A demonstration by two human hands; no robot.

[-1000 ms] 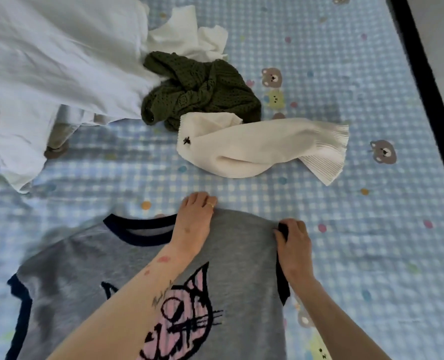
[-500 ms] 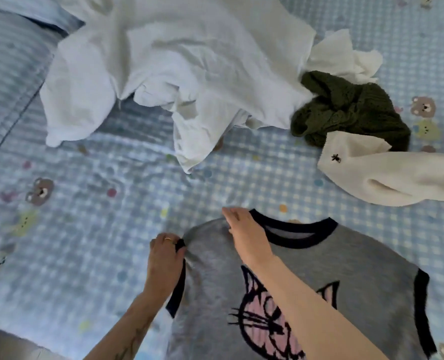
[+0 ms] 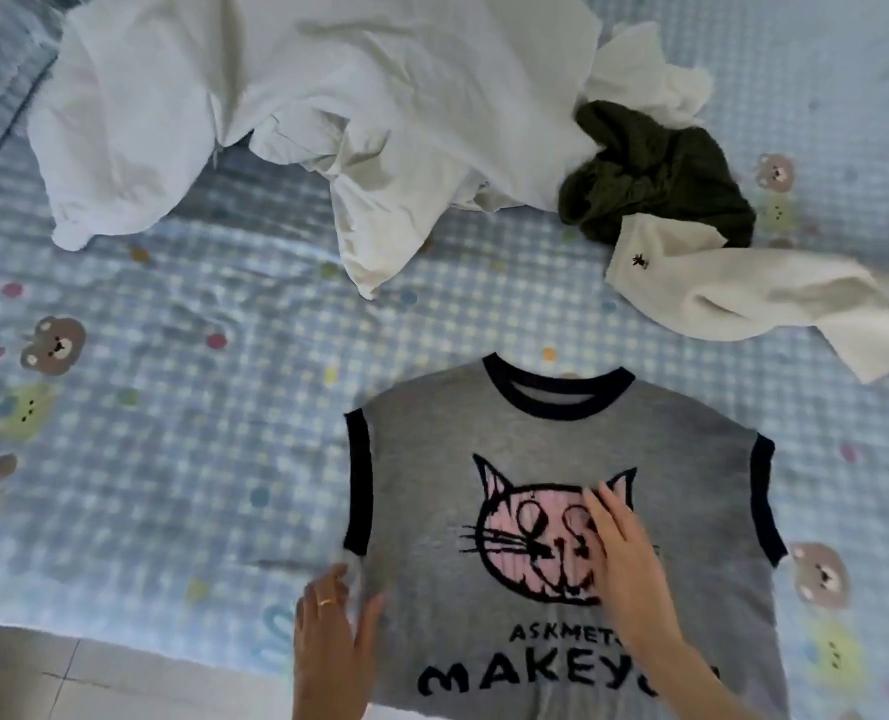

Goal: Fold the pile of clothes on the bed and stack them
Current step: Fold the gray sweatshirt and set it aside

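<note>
The grey vest [image 3: 561, 511] lies flat, front up, on the near bed [image 3: 172, 433], collar far, hem near; left hand [image 3: 328, 636] rests spread on its left edge; right hand [image 3: 621, 558] lies flat on the cat print.

Count: 1 grey cat vest [image 3: 561, 449] near, 1 green knit [image 3: 655, 174], 2 cream garments [image 3: 733, 298] [image 3: 645, 70] far right, 1 white bundle [image 3: 296, 96] far left, 2 hands [image 3: 328, 641] [image 3: 624, 558].

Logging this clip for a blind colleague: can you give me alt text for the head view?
A grey sleeveless top with a pink cat face lies flat on a blue checked bed sheet, the left hand at its left edge and the right hand flat on the cat. Beyond lie a white garment, a dark green knit and a cream knit, unfolded.
</note>
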